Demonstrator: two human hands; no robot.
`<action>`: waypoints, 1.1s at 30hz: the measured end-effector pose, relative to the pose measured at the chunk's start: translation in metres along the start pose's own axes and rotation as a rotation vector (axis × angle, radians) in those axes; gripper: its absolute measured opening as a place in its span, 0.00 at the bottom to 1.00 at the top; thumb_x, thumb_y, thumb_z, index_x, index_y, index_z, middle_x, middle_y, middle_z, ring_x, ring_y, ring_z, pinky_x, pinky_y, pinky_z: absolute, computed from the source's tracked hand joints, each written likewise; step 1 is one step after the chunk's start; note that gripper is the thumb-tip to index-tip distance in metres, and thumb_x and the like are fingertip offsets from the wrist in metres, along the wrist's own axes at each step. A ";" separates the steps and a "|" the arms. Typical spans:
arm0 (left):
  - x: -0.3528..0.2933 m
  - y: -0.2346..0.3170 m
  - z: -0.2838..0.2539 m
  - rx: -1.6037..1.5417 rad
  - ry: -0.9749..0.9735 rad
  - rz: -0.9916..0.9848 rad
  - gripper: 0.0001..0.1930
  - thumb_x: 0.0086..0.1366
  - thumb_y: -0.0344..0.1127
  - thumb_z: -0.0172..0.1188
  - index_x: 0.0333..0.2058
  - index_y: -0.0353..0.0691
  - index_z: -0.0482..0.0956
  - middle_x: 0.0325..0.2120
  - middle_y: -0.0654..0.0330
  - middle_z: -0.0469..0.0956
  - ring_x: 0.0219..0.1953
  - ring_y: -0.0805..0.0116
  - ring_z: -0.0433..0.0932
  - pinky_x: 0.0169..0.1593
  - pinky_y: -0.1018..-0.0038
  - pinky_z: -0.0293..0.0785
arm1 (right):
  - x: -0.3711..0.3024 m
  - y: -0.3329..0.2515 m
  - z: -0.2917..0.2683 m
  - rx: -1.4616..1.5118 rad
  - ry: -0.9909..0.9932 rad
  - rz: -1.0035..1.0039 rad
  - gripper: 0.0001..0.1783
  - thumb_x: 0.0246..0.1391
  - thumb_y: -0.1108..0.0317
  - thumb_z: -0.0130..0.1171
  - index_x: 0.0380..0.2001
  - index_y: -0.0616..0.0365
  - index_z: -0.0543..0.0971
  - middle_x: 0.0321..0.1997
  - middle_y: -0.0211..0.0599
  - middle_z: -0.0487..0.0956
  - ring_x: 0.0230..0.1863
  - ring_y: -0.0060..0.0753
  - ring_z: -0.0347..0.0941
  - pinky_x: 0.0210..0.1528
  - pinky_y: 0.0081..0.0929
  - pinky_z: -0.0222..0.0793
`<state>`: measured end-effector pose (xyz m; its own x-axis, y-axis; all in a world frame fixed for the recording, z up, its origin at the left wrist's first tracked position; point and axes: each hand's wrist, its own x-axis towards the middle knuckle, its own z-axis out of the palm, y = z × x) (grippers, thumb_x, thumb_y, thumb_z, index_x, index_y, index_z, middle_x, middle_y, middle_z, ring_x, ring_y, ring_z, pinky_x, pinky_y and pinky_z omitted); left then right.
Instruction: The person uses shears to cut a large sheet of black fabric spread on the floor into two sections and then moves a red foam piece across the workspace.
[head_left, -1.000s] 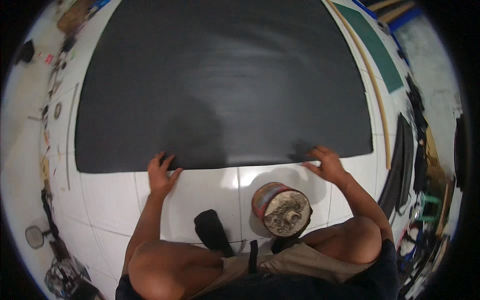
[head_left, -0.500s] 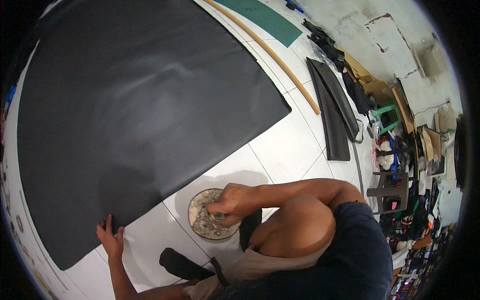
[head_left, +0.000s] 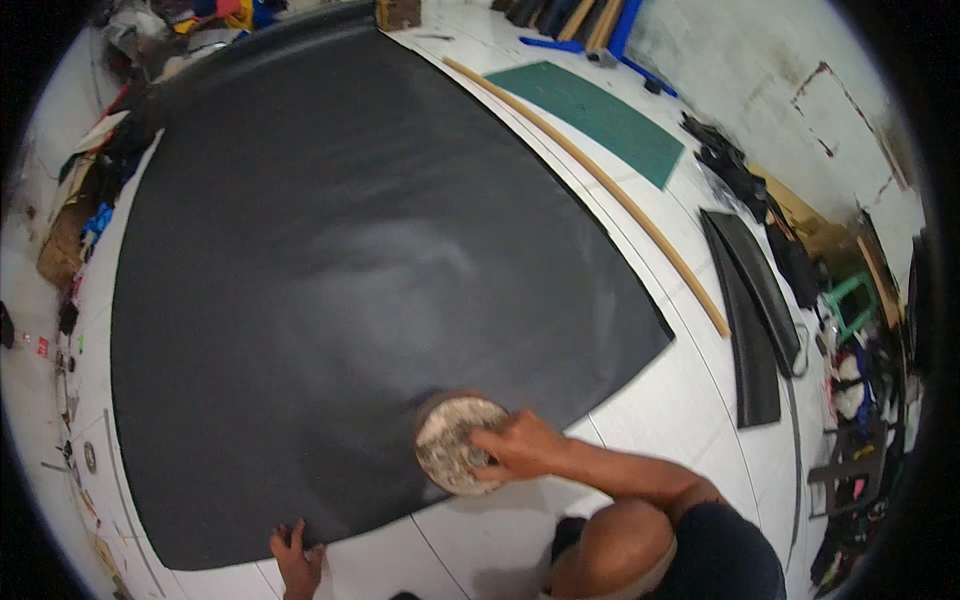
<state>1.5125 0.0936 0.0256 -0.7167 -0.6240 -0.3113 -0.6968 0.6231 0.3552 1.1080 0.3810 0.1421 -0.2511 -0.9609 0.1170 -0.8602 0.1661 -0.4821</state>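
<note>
A large black sheet [head_left: 250, 350], smooth like leatherette, lies spread over the white tiled floor. My right hand [head_left: 525, 445] grips a thick round block [head_left: 450, 440] by the middle of its top, the fingers curled down into it. Its top is rough, mottled grey and beige, like concrete or stone; what the fingers hold there is partly hidden. The block is over the sheet's near edge; I cannot tell whether it fully rests there. My left hand [head_left: 298, 560] touches the sheet's near edge farther left, fingers spread, holding nothing.
Along the sheet's right side lies a long wooden stick [head_left: 600, 185]. Beyond it are a green mat [head_left: 600, 115] and folded black pieces [head_left: 745, 320]. A green stool [head_left: 852, 305] and heaped goods line the right wall. More clutter [head_left: 90, 200] stands at the left.
My right hand has carried the round block from the bare tiles onto the sheet's near edge. My left hand stays at that edge. The view has shifted, showing more of the sheet's far end.
</note>
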 end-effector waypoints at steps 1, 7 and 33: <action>0.002 0.002 0.000 0.013 0.001 -0.009 0.36 0.53 0.34 0.71 0.60 0.40 0.67 0.60 0.33 0.55 0.62 0.35 0.57 0.63 0.51 0.58 | 0.005 0.004 -0.003 0.022 -0.009 0.029 0.19 0.47 0.54 0.62 0.34 0.55 0.70 0.15 0.42 0.74 0.18 0.47 0.76 0.22 0.44 0.71; 0.005 0.015 -0.013 0.027 -0.123 -0.090 0.35 0.56 0.43 0.68 0.60 0.41 0.68 0.60 0.31 0.55 0.63 0.31 0.56 0.64 0.51 0.57 | 0.028 0.018 -0.014 0.134 -0.158 0.270 0.22 0.48 0.52 0.64 0.38 0.52 0.69 0.17 0.40 0.76 0.23 0.51 0.76 0.26 0.45 0.71; -0.025 0.467 -0.376 -0.019 -0.720 0.002 0.25 0.70 0.50 0.53 0.55 0.36 0.73 0.55 0.46 0.71 0.56 0.52 0.70 0.50 0.61 0.73 | -0.441 -0.205 -0.335 0.405 0.082 1.479 0.27 0.50 0.42 0.65 0.36 0.57 0.80 0.36 0.51 0.81 0.39 0.54 0.76 0.45 0.44 0.72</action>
<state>1.2153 0.2229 0.5306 -0.5631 -0.1529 -0.8121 -0.6994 0.6116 0.3698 1.2468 0.8448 0.4801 -0.7802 0.0209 -0.6252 0.3444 0.8488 -0.4013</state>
